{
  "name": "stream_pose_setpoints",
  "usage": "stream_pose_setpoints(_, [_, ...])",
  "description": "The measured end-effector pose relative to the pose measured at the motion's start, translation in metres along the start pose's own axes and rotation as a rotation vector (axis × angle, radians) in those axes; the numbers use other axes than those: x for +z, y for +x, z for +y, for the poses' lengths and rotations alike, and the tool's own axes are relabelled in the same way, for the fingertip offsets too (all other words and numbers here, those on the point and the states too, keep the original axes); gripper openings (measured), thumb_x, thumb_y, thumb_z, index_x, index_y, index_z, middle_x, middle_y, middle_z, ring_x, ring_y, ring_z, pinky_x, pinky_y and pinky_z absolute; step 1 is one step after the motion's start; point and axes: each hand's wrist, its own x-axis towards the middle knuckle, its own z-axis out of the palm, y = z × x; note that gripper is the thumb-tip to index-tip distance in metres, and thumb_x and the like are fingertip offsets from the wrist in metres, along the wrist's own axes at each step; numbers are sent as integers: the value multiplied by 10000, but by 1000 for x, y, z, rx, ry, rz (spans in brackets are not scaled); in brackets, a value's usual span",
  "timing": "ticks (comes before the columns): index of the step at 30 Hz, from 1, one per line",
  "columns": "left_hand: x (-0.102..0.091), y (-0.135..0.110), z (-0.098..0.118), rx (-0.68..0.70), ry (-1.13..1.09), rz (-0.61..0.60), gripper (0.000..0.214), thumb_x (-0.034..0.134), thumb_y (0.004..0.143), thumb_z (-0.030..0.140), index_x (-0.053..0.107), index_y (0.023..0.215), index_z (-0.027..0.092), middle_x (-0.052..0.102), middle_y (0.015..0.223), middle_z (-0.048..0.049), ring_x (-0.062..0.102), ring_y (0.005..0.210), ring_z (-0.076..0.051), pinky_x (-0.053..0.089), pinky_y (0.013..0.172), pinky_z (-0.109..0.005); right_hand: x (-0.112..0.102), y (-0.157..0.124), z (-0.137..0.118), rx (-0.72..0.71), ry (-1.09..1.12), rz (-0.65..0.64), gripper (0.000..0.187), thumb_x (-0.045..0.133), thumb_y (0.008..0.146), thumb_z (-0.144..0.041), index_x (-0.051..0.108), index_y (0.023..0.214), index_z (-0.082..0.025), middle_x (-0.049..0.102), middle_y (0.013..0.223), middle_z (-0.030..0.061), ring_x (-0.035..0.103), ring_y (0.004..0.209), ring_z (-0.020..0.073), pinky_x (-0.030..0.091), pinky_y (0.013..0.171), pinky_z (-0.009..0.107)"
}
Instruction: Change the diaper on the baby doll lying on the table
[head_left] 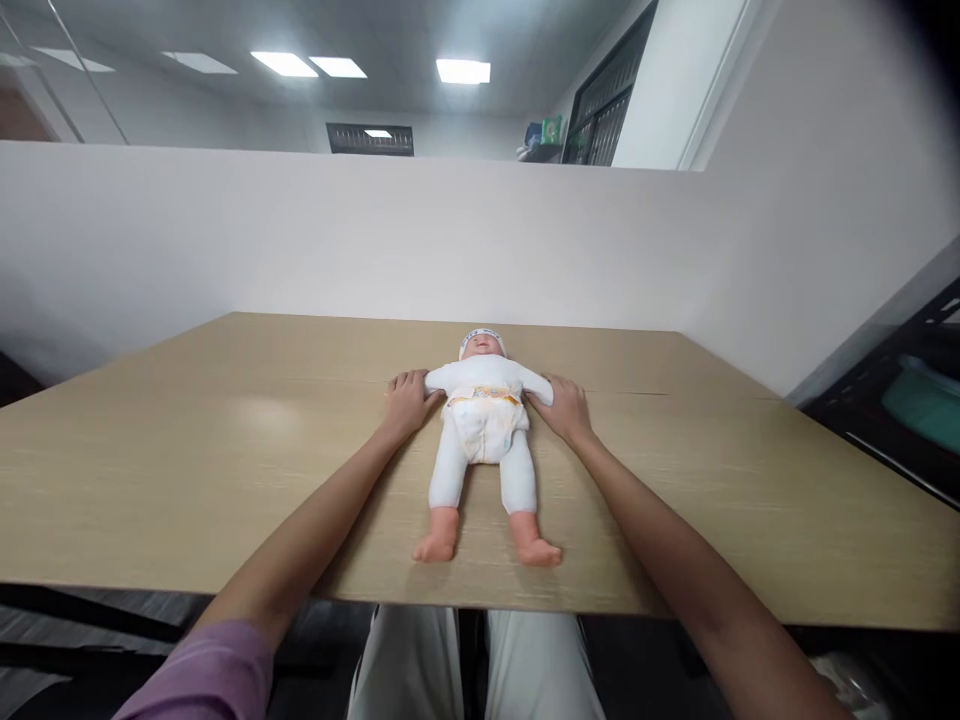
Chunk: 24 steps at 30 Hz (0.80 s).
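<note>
A baby doll (484, 375) lies on its back on the wooden table (225, 480), head toward the wall and feet toward me. It has a white cloth body, a white printed headband (482, 333) and bare pinkish feet. A white diaper (486, 425) with an orange-patterned waistband is fastened around its hips. My left hand (409, 402) is closed around the end of the doll's arm on the left. On the other side, my right hand (566, 408) grips the end of the opposite arm. The doll's own hands are hidden under my fingers.
A low white partition (375, 230) rises behind the table, and a wall (817, 200) stands at the right. A dark shelf or rack (892, 390) with a greenish container is beside the table's right edge. My legs are below the near edge.
</note>
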Motion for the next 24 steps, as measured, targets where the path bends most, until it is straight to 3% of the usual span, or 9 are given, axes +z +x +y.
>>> stream_pose_setpoints(3, [4, 4, -2, -19, 13, -7, 556, 549, 995, 525, 602, 1357, 106, 675, 1291, -207, 553, 1237, -386, 350, 1083, -481, 4, 6, 4, -28, 16, -29, 433, 566, 998, -541, 674, 1252, -208, 757, 1163, 113, 647, 1065, 286, 391, 882, 341])
stream_pose_setpoints(7, [4, 3, -4, -29, 27, -12, 544, 552, 988, 555, 622, 1328, 137, 699, 1264, -183, 572, 1206, -376, 358, 1061, -475, 5, 4, 4, -14, 11, -37, 449, 547, 1003, -585, 688, 1159, -189, 765, 1086, 122, 664, 1005, 286, 370, 842, 345])
stream_pose_setpoints(14, [-7, -2, 15, -37, 52, 42, 469, 539, 982, 480, 635, 1275, 126, 716, 1195, -189, 606, 1156, -372, 386, 1019, -474, -7, 2, -21, 149, 23, 12, 374, 608, 951, -546, 687, 986, -182, 775, 988, 127, 680, 930, 291, 363, 838, 365])
stream_pose_setpoints(17, [-30, -5, 32, -80, -25, 43, 412, 582, 942, 469, 649, 1185, 143, 736, 1121, -158, 641, 1090, -356, 411, 1005, -465, -22, 3, -32, 238, 169, 52, 345, 624, 914, -513, 697, 1009, -190, 781, 985, 129, 680, 909, 292, 394, 823, 362])
stream_pose_setpoints(20, [-71, -18, 55, -173, -183, 71, 411, 682, 851, 500, 624, 1110, 187, 740, 1065, -98, 668, 1016, -323, 460, 940, -424, -45, 2, -42, 346, 366, 65, 372, 634, 866, -531, 695, 1015, -196, 782, 987, 130, 671, 876, 289, 431, 761, 344])
stream_pose_setpoints(22, [-98, -41, 75, -258, -313, 117, 447, 724, 802, 518, 576, 1097, 217, 721, 1048, -59, 676, 940, -287, 491, 851, -381, -65, -3, -46, 373, 460, 52, 387, 622, 853, -545, 687, 1015, -199, 778, 975, 110, 668, 862, 275, 452, 730, 330])
stream_pose_setpoints(24, [-119, -80, 99, -346, -456, 170, 492, 742, 778, 513, 509, 1115, 240, 680, 1033, -28, 669, 861, -242, 504, 764, -338, -88, -14, -48, 318, 572, 36, 396, 622, 848, -543, 678, 1038, -201, 772, 983, 80, 667, 870, 255, 473, 726, 314])
